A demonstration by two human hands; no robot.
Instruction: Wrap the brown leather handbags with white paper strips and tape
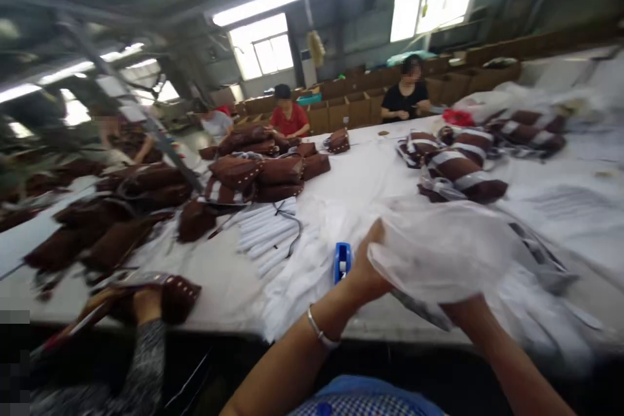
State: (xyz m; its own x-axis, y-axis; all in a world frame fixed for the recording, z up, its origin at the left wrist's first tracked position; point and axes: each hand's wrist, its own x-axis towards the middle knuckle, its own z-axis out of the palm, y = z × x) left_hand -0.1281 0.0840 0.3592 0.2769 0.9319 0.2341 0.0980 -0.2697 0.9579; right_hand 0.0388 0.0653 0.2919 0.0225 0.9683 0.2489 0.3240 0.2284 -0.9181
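My left hand [366,268] grips the left edge of a crumpled translucent white wrapping sheet [439,247] held above the table's front edge; a silver bracelet sits on its wrist. My right hand [463,309] is under the sheet, mostly hidden by it, apparently holding it from below. A dark striped strap hangs beneath the sheet. A small blue tape dispenser [342,260] stands on the white table [370,169] just left of my left hand.
Piles of brown studded bags [263,169] lie at the left and centre, brown-and-white striped bags [463,172] at the right. A co-worker's sleeved hand [146,312] holds a brown bag at lower left. Several people sit at the far side. White paper stacks [268,234] lie mid-table.
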